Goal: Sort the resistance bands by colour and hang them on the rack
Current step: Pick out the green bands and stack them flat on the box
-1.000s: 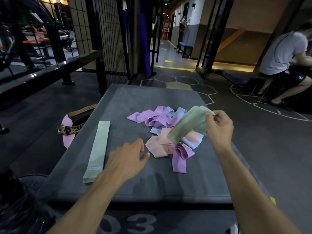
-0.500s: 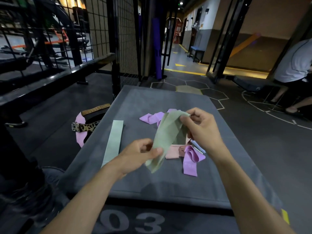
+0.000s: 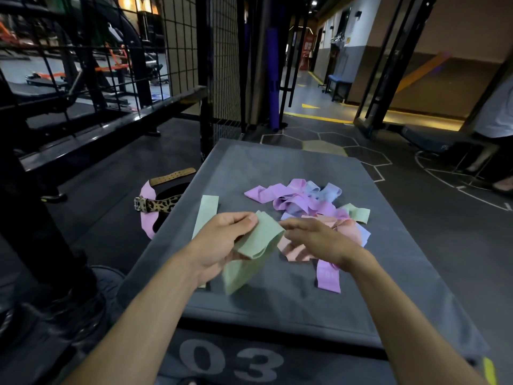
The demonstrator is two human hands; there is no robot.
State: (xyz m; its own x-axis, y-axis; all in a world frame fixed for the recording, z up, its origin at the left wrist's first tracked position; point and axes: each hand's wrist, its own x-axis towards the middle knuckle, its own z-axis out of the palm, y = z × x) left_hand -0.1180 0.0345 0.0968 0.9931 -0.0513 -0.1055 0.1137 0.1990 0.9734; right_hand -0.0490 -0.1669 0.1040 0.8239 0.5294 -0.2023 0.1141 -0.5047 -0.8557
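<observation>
The left hand (image 3: 222,240) pinched a green band (image 3: 258,243); the right hand (image 3: 313,240) hovered open beside it. Folded loosely, the band could slip.

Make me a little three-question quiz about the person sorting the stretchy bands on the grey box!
1. True or false: the left hand grips a green band.
2. Which colour is the band lying flat by itself left of the hands? A) pink B) green C) blue
3. Fill in: the number printed on the front of the grey box is ___.

Key:
1. True; the right hand only hovers beside it.
2. B; the flat green band lies apart from the mixed pile.
3. 03
</observation>
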